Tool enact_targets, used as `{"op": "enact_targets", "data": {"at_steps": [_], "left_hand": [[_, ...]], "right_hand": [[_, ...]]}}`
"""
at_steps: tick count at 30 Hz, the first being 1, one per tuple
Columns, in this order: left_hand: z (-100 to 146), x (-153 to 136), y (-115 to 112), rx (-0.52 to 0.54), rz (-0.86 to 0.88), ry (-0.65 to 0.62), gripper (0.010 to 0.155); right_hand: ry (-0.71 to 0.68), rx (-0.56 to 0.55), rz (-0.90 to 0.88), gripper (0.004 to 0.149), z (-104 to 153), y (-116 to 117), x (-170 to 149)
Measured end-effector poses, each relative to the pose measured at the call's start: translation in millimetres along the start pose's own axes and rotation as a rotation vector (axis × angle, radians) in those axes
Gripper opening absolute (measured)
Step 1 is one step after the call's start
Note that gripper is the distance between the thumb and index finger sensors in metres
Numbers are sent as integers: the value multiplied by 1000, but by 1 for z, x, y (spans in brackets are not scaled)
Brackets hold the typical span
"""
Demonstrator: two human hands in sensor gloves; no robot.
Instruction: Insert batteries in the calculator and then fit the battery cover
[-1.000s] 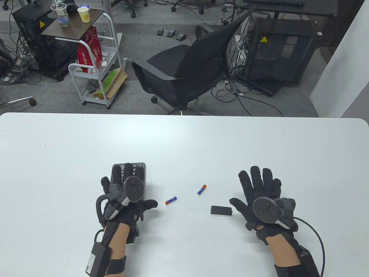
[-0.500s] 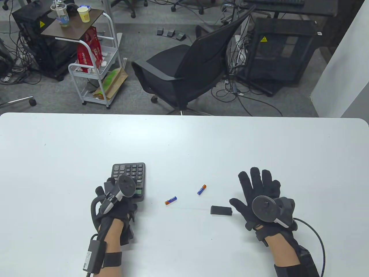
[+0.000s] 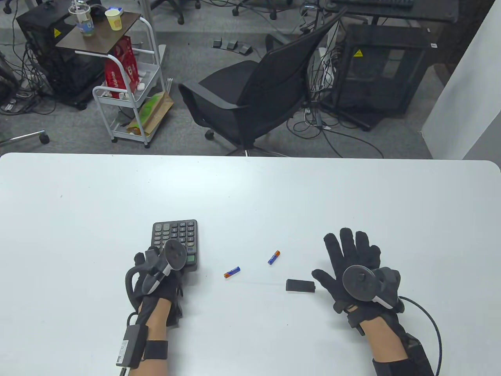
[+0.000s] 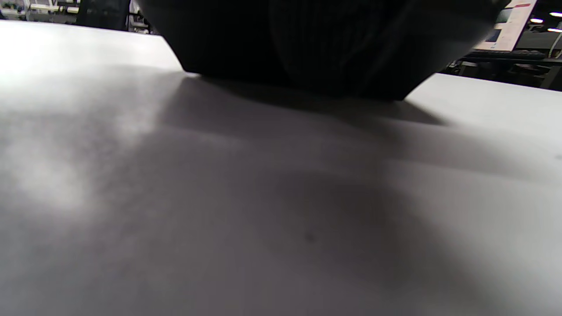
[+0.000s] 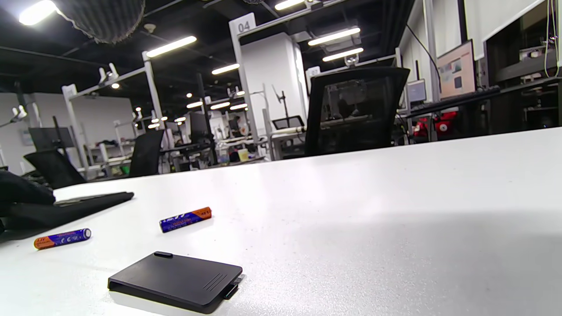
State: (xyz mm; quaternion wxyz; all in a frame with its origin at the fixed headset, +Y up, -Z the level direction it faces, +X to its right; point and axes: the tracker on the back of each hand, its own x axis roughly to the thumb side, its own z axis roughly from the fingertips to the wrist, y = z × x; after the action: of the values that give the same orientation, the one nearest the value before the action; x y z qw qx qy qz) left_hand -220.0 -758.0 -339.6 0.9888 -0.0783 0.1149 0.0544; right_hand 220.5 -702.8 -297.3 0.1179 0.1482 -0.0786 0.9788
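Black calculator half hidden under left hand, grip unclear, right hand splayed flat.

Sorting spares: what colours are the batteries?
Both batteries are blue with an orange end, clearest in the right wrist view.

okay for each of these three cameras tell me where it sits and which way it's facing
Table view: overhead, facing down and outward; shows left hand on the calculator, right hand flat.
Left wrist view: low under the wrist, skimming the table; dark glove fills its top.
Right wrist view: low, facing across the table; glove fingertip at top left.
Shared: batteries and cover, table and right wrist views.
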Motion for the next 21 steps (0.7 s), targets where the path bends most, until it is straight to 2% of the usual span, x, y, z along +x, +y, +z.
{"op": "enact_targets", "data": {"at_steps": [11, 16, 21], "left_hand": [[24, 7, 40, 337, 85, -45, 54], [48, 19, 65, 464, 241, -166, 54], [67, 41, 77, 499, 347, -348, 54]], "right_hand": [[-17, -13, 2, 82, -1, 1, 3], [-49, -73, -10, 84, 2, -4, 7], [-97, -146, -32, 87, 4, -9, 15]]}}
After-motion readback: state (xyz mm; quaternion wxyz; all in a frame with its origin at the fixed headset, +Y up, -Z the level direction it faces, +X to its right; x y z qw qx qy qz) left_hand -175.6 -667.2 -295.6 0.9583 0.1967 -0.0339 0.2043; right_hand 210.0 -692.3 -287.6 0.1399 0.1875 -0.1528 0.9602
